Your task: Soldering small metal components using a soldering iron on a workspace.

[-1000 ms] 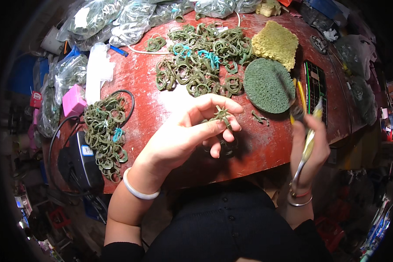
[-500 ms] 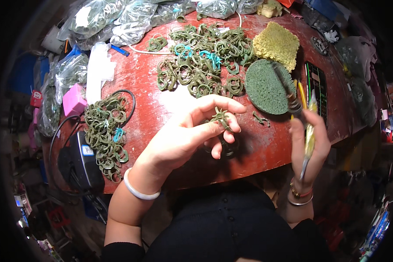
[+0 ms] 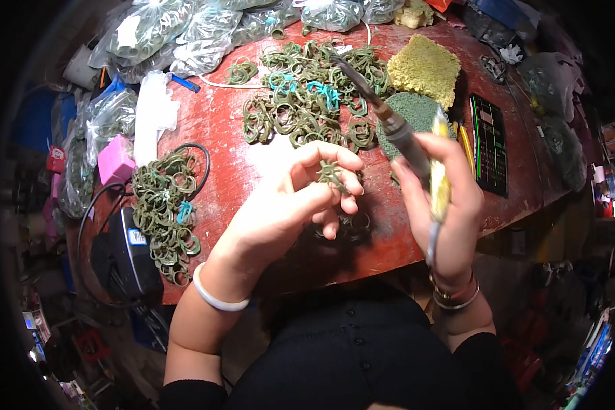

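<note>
My left hand (image 3: 270,205) pinches a small green star-ended ring piece (image 3: 329,172) between thumb and fingers, above the near part of the table. To its right, my right hand (image 3: 458,198) is closed around a soldering-iron-like tool (image 3: 408,142) with a dark, bent tip. That tip points up and left, over the large heap of green rings (image 3: 297,109), apart from the held piece. A second slim tool with a yellow wrapped grip (image 3: 441,181) is in the same hand. Behind the iron lies a round green sponge pad (image 3: 417,109), partly covered.
A yellow sponge (image 3: 425,68) sits beside the pad, and a black phone-like device (image 3: 490,147) lies at right. Another ring heap (image 3: 164,212), a pink block (image 3: 117,160) and a black box with cables (image 3: 142,260) are at left. Clear bags (image 3: 208,31) line the far edge.
My right hand has moved left, bringing the iron from over the green pad to beside my left hand. My left hand has shifted slightly left, still holding the green ring piece.
</note>
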A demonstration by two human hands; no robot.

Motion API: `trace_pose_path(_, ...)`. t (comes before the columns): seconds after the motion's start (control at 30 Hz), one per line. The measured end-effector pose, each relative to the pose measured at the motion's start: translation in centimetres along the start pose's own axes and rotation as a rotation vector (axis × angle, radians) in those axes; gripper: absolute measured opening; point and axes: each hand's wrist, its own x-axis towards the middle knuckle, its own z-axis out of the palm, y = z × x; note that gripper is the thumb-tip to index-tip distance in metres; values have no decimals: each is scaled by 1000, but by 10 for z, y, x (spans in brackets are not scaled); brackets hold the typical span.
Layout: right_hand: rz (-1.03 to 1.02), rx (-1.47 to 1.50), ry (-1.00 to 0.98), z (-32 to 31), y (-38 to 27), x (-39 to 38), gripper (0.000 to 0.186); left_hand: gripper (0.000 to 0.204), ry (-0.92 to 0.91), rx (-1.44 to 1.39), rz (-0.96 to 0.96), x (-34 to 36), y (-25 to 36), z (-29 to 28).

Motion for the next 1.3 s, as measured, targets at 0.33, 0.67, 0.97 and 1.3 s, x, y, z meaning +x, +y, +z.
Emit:
trace_pose_path(0.33, -151, -183, -261, 23, 13, 46, 31, 12, 86, 102, -74, 0, 4, 5)
trace_pose_path(0.67, -62, -72, -145, 14, 10, 37, 29, 23, 193, 125, 47, 1, 3, 8)
trace_pose_path(0.97, 185, 481, -155, 5, -14, 12, 30, 31, 83, 110, 60, 0, 9, 13)
trace_pose_path(1.3, 482, 689, -164, -35, -23, 12, 29, 34, 91, 90, -37, 0, 11, 14)
